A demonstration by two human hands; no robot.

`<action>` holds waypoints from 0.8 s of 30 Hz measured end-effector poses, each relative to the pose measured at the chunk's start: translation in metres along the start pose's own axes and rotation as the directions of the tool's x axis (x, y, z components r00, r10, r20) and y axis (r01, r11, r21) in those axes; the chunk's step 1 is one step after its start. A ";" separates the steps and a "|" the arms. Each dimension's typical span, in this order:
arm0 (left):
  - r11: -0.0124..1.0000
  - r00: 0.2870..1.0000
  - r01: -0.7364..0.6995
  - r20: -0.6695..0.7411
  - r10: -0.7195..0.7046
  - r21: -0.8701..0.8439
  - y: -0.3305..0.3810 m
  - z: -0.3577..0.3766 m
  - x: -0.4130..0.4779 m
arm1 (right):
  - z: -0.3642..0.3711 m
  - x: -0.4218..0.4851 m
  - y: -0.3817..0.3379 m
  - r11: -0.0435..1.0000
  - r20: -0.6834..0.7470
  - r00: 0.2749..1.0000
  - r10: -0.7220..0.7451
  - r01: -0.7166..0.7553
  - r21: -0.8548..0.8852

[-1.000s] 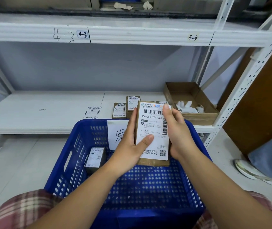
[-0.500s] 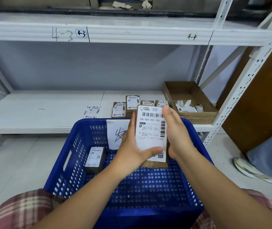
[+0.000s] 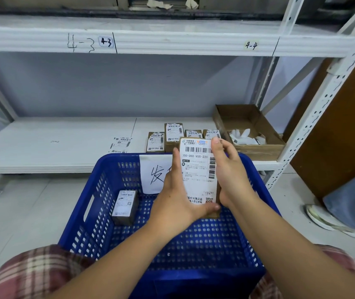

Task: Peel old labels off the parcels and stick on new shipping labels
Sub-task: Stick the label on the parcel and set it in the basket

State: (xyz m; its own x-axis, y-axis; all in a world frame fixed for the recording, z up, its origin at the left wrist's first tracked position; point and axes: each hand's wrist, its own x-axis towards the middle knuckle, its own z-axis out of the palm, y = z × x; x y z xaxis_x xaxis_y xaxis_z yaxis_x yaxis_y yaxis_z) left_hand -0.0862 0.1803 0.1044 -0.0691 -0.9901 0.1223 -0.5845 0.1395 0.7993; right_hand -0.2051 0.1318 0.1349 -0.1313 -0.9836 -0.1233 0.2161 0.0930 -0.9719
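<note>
The parcel (image 3: pixel 199 178) is a small brown box, held up over the blue basket (image 3: pixel 99 190) with its white label (image 3: pixel 193 157) facing me. My left hand (image 3: pixel 176 199) grips its left side, with the thumb pressed across the bottom of the label. My right hand (image 3: pixel 230 175) holds the right edge, with 1 fingertip up at the top corner. I think the box is light and stiff. The label is thin paper and could tear, so I would pick at a corner. 1 small parcel (image 3: pixel 124 207) sits in the basket. 4 more stand on the shelf (image 3: pixel 64 152) behind.
</note>
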 end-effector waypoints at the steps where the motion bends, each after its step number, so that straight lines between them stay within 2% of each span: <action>1: 1.000 1.000 0.007 0.000 -0.007 -0.005 -0.001 0.001 0.000 | 0.000 0.000 0.001 1.000 -0.002 1.000 0.010 -0.010 0.002; 3: 0.999 1.000 0.018 0.006 -0.017 -0.043 -0.002 0.002 0.000 | 0.000 -0.001 0.001 0.999 0.005 0.999 0.032 -0.032 0.019; 5: 0.984 0.999 0.049 0.005 -0.049 -0.172 -0.006 0.004 0.002 | 0.000 -0.002 0.000 0.998 0.022 0.998 0.055 -0.056 0.035; 8: 0.878 0.986 0.158 0.023 -0.166 -0.452 -0.009 0.002 0.006 | 0.001 -0.005 0.001 0.998 0.082 0.995 0.060 -0.063 0.028; 11: 0.757 0.966 0.229 0.044 -0.257 -0.612 -0.010 -0.008 0.011 | 0.003 -0.011 0.004 0.994 0.179 0.979 0.103 -0.095 -0.055; 14: 0.700 0.954 0.234 0.020 -0.299 -0.675 -0.009 -0.018 0.015 | 0.005 -0.014 0.006 0.988 0.274 0.952 0.140 -0.114 -0.106; 19: 0.665 0.941 0.238 -0.001 -0.338 -0.708 -0.006 -0.022 0.015 | 0.005 -0.014 0.003 0.989 0.339 0.929 0.149 -0.143 -0.041; 22: 0.655 0.934 0.287 0.052 -0.354 -0.699 -0.005 -0.027 0.016 | 0.005 -0.014 0.002 0.988 0.314 0.937 0.152 -0.143 -0.053; 24: 0.590 0.912 0.345 0.111 -0.396 -0.730 -0.003 -0.034 0.018 | 0.007 -0.015 0.002 0.983 0.330 0.927 0.177 -0.153 -0.098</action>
State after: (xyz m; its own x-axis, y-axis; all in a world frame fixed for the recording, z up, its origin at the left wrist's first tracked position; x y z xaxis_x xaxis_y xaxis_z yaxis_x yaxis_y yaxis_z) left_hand -0.0588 0.1623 0.1243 0.0789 -0.9597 -0.2699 0.2210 -0.2472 0.9434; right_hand -0.1964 0.1452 0.1364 0.2354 -0.9465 -0.2205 0.1382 0.2572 -0.9564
